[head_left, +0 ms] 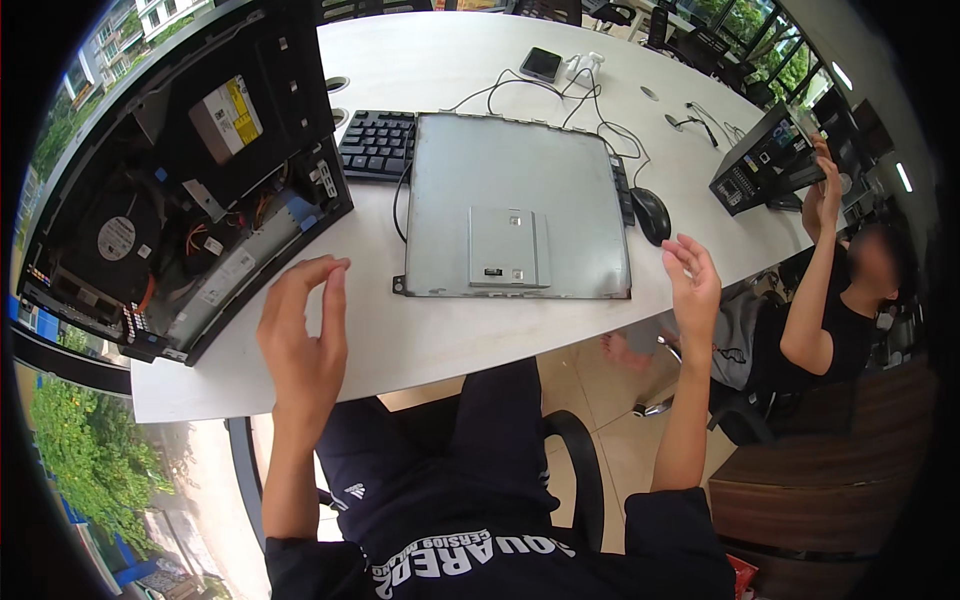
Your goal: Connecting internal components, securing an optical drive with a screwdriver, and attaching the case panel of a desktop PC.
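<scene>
My left hand (303, 322) is raised over the table's near edge, beside the opened computer case (240, 120). Its fingers curve loosely, their tips close to the thumb, and nothing shows in them. My right hand (694, 283) hangs in the air right of the detached metal side panel (560, 190), its fingers loosely bent and empty. The grey panel lies flat between my hands, partly over a black keyboard (375, 145), with a raised rectangular section and latch facing up. The case stands at the left, its fan, drive and cables exposed.
A black mouse (652, 216) sits right of the panel. Cables, a dark small device (541, 65) and a white object (585, 68) lie farther back. At the right, another person (825, 300) has raised hands at a second computer tower (765, 160).
</scene>
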A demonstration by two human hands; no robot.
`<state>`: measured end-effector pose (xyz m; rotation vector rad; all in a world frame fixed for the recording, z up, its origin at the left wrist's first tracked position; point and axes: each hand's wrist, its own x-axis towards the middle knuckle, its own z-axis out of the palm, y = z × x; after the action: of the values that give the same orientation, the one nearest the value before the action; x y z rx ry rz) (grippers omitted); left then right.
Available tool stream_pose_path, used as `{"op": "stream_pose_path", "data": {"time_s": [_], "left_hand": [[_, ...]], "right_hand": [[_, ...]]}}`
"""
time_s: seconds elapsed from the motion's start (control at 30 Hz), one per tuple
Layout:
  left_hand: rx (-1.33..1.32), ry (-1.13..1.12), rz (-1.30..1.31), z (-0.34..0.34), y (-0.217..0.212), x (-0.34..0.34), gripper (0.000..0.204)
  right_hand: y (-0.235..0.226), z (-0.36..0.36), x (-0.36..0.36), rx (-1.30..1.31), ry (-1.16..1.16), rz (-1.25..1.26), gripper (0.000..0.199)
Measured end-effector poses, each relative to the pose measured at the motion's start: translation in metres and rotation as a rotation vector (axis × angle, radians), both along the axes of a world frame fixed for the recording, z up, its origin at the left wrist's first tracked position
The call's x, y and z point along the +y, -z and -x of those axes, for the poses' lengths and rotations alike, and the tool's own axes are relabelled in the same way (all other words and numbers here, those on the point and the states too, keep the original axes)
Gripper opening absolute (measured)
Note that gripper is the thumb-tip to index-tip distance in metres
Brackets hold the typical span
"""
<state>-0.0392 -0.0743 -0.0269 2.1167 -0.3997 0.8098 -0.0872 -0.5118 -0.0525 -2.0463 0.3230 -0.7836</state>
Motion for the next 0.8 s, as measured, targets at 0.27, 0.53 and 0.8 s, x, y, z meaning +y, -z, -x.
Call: {"op": "stream_pose_path", "data": {"time_s": [0.27,0.53,0.8], "left_hand": [[0.373,0.132,0.110,-0.022,0.025,-0.024,0.020],[0.514,0.207,0.129,-0.042,0.020,-0.029,0.031],[0.644,0.313,0.310,-0.056,0.034,-0.029,0.043]], "right_hand": [[0.015,-0.016,0.018,0.146,-0.062,-0.072,0.042],[0.024,-0.047,0.023,0.137,0.005,-0.066,0.037],[0.036,-0.056,0.021,0.133,0.026,-0.099,0.037]]}}
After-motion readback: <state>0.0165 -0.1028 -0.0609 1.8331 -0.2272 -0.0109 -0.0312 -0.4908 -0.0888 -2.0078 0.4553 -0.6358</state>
